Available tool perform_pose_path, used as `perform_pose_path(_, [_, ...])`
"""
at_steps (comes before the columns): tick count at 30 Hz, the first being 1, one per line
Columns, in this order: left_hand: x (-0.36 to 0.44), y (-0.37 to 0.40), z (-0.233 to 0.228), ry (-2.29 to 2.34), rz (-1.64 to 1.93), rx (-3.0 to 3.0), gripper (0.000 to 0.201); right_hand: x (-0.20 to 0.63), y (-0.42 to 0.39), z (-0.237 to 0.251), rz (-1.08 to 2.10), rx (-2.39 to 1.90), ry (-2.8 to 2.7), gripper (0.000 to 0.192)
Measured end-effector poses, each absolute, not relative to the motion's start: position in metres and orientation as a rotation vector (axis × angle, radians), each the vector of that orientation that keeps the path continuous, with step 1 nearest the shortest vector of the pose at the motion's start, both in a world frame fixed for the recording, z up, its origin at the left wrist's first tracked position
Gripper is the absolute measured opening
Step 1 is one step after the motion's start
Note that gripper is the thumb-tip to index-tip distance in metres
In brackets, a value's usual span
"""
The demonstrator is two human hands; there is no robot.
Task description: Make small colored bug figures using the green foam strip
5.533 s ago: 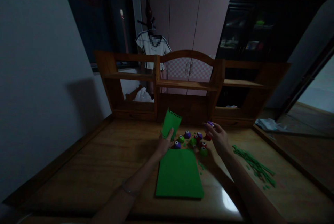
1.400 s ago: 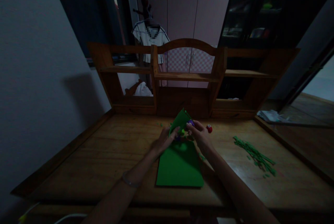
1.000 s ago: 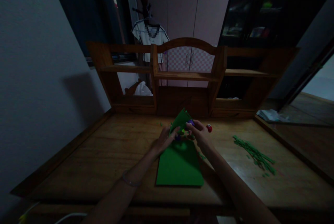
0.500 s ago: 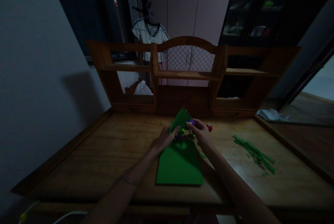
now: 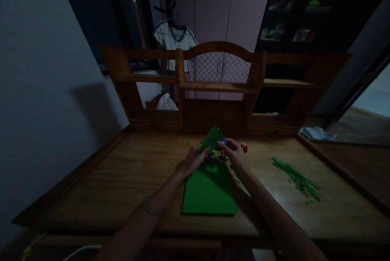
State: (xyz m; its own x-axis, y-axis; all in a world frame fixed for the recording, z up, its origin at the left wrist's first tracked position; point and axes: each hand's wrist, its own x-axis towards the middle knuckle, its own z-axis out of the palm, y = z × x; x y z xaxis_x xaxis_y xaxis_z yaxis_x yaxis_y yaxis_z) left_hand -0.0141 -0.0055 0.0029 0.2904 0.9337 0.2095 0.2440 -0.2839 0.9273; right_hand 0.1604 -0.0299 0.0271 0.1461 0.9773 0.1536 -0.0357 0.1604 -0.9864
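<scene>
My left hand is closed on a green paper sheet, its thumb pressed on the front, and the sheet is tilted up. My right hand grips a small purple craft punch at the right edge of that sheet. Fingers partly hide the punch. Below both hands a stack of green paper lies flat on the wooden desk. Between the hands, small purple and light green items show beneath the raised sheet, too dark to make out. A small red item with a white spot sits just beyond my right hand.
Thin green paper strips lie in a pile at the right of the desk, with small green scraps around. A wooden shelf unit rises along the back edge. A wall borders the left side.
Both hands keep nearly the same place and hold. The raised sheet's top edge has tilted slightly at the punch; little else differs.
</scene>
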Motion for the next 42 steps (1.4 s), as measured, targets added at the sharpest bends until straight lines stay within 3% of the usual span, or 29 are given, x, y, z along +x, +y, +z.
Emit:
perform_pose_path(17, [-0.01,-0.01,-0.002,1.115,1.043,1.609,0.044,0.165,-0.025,0.019,1.035,-1.083,-1.056,0.037])
perform_pose_path(24, [-0.012,-0.008,0.004,1.179,0.998,1.615,0.051,0.156,-0.019,0.014,1.036,-1.039,-1.075,0.047])
perform_pose_path(42, [-0.012,-0.005,0.008,1.1,1.093,1.75,0.046,0.158,-0.015,0.0,1.096,-1.018,-1.174,0.038])
